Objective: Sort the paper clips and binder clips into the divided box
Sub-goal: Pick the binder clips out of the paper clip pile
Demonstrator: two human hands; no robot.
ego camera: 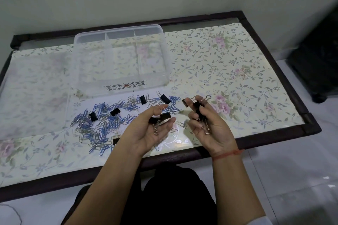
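Note:
A clear divided plastic box (122,86) stands at the back middle of the table, its compartments bare. In front of it spreads a heap of blue and silver paper clips (102,124) with black binder clips (115,111) mixed in. My left hand (151,133) is palm up over the heap's right end, fingers curled around black binder clips (161,118). My right hand (210,128) is beside it, also palm up, gripping a bunch of black binder clips (198,107) with wire handles sticking out.
The low table (219,56) has a floral cover and a dark frame. Its front edge runs just under my wrists. A dark object (318,64) stands on the floor to the right. The wall is close behind the box.

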